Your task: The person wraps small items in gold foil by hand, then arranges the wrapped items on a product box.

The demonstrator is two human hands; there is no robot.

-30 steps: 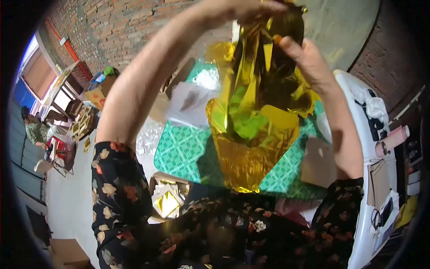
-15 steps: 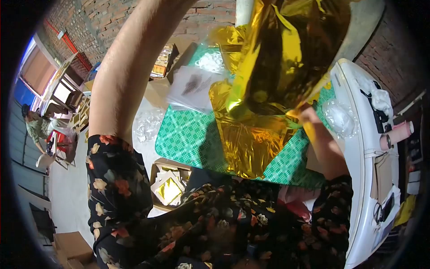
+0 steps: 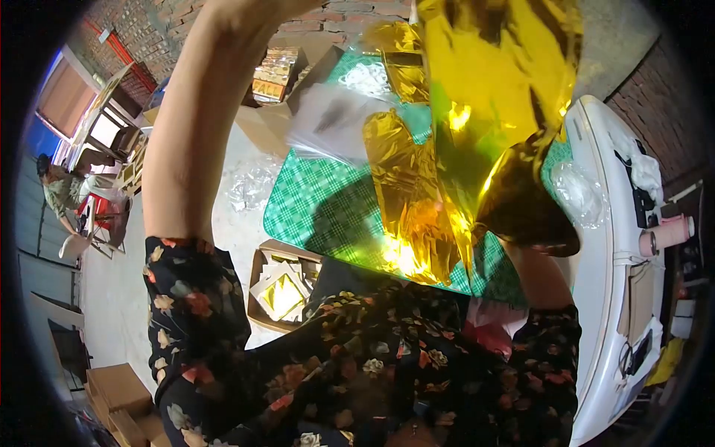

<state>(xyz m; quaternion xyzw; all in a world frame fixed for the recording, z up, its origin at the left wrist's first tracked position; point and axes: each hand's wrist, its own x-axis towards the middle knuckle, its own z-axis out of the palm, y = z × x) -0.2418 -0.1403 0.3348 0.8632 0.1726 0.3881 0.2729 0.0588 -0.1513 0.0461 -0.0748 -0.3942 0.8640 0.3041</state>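
Note:
A large sheet of shiny gold foil (image 3: 491, 97) hangs in front of me, creased, its lower right part folded over and dark. My right forearm (image 3: 540, 279) comes up beneath that fold; the hand sits behind the foil where its creases draw together, fingers covered. At the top edge only the base of my left hand (image 3: 287, 7) shows; its fingers lie outside the picture. More gold foil (image 3: 402, 171) drapes over the green checked tabletop (image 3: 320, 201). Left of it lies a stack of translucent sheets (image 3: 331, 123).
Beside my lap stands a carton (image 3: 268, 316) of gold-and-white squares. Another cardboard box (image 3: 264, 123) with printed packs is behind the table. To the right are a clear plastic bag (image 3: 577, 194) and a white appliance (image 3: 596, 298) carrying pink rolls (image 3: 666, 235). A person (image 3: 63, 190) sits far left.
The hanging foil has swung and spread, its bright face now toward me and its lower corner folded right. My right hand has moved lower and behind the foil.

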